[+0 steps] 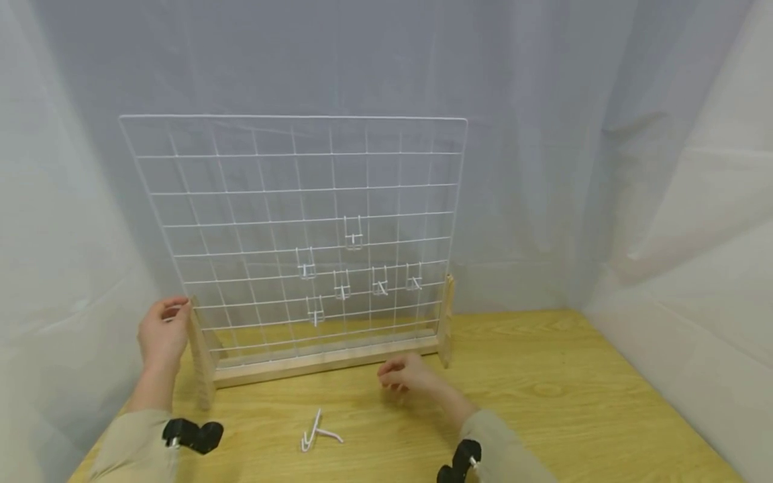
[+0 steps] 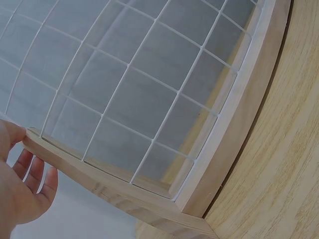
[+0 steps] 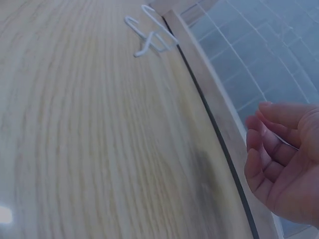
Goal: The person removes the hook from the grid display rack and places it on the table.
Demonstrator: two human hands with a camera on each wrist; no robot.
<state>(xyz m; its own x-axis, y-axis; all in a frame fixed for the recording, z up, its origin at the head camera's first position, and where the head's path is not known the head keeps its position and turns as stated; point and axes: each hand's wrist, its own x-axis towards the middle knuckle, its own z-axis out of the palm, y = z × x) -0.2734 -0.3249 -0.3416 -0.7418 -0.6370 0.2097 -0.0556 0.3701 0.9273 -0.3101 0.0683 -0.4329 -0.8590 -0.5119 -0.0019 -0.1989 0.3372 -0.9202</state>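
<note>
A white wire grid panel (image 1: 266, 223) stands upright in a wooden stand (image 1: 326, 365). My left hand (image 1: 164, 334) is at the panel's left side and grips the top end of the stand's left post (image 2: 99, 181) between thumb and fingers. Several white wire hooks hang on the grid's middle and lower part, among them an upper hook (image 1: 353, 238) and a rightmost one (image 1: 414, 282). Another white hook (image 1: 317, 433) lies on the table in front of the stand. My right hand (image 1: 410, 374), fingers loosely bent and holding nothing, hovers by the base's right part.
Beneath everything is a wood-grain table (image 1: 543, 382), its right edge running along pale plastic sheeting (image 1: 694, 221). Grey sheeting (image 1: 386, 54) hangs behind the grid. A black wrist mount (image 1: 192, 436) sits on each sleeve.
</note>
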